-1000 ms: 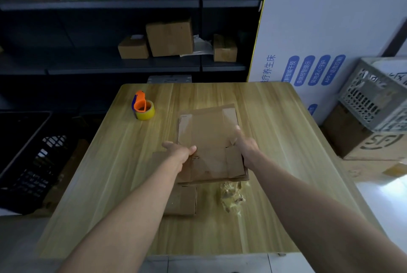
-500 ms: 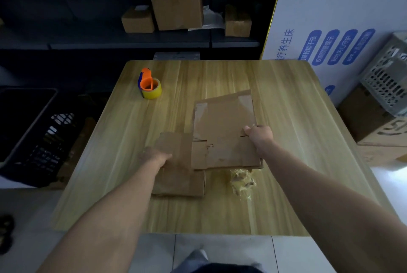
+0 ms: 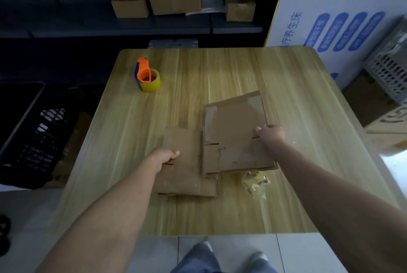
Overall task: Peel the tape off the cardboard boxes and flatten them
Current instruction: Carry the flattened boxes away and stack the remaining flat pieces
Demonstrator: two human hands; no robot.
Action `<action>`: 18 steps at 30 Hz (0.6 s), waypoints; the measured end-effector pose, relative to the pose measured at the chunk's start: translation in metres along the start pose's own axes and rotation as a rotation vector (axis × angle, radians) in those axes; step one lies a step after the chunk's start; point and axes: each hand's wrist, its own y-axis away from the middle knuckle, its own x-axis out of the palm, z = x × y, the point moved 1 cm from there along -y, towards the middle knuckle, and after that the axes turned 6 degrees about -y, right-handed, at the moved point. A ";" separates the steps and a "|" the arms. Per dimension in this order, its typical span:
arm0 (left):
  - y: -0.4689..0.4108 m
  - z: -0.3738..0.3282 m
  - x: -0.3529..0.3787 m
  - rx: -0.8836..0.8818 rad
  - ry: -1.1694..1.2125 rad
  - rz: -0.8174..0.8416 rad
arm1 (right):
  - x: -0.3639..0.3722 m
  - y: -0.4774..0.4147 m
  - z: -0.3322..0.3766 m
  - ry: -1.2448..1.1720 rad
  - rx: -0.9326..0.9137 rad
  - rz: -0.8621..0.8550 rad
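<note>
My right hand (image 3: 272,135) grips the far box (image 3: 233,127) by its edge. My left hand (image 3: 164,158) grips the near box (image 3: 185,171). Both seem light and bendy.

bare table (image 3: 220,70) beyond cardboard, tape dispenser (image 3: 147,76) far left

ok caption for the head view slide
Left grip holds the nearer box, right grip the farther box, both flattened.

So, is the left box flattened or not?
Flattened: the left box lies as a thin sheet on the table, left hand holding its edge.
</note>
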 end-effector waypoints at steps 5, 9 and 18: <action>0.011 -0.031 -0.019 0.126 0.005 -0.042 | -0.009 0.005 0.011 -0.139 0.002 0.027; 0.027 -0.074 -0.050 0.250 0.096 -0.222 | -0.028 0.008 0.025 -0.305 -0.008 -0.016; 0.085 -0.179 0.018 0.462 0.137 -0.071 | -0.178 -0.001 0.020 -0.492 -0.016 -0.237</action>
